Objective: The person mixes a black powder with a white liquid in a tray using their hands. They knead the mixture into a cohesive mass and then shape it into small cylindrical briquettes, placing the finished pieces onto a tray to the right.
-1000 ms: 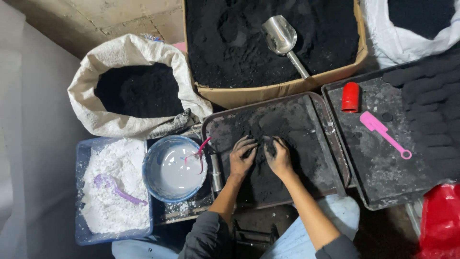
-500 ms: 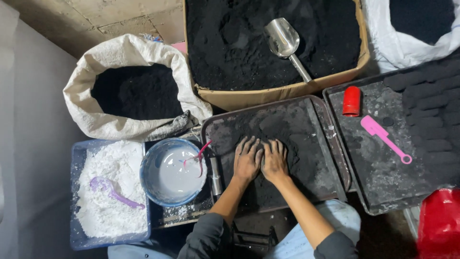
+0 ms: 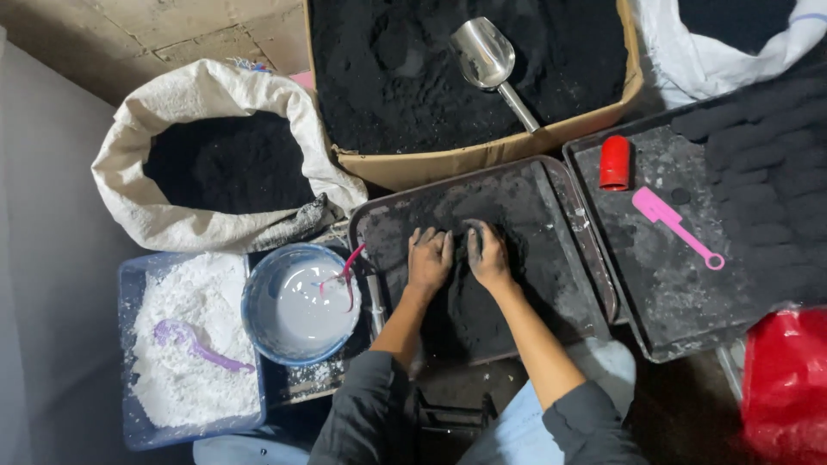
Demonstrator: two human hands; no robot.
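Both of my hands rest on a dark metal tray dusted with black powder. My left hand lies palm down with its fingers spread a little. My right hand is beside it, fingers curled over a small lump of black powder that sits between the two hands. Both hands are smeared with black. Whether the right hand grips the lump or only presses on it is unclear.
A cardboard box of black powder with a metal scoop lies behind. A white sack of black powder stands left. A blue bowl of whitish liquid and tub of white powder sit near left. A second tray holds a red cylinder, pink tool and black pieces.
My hands were flat side by side half a second ago. Now they have drawn slightly apart and the right fingers curl over the black lump. The view has shifted a little.
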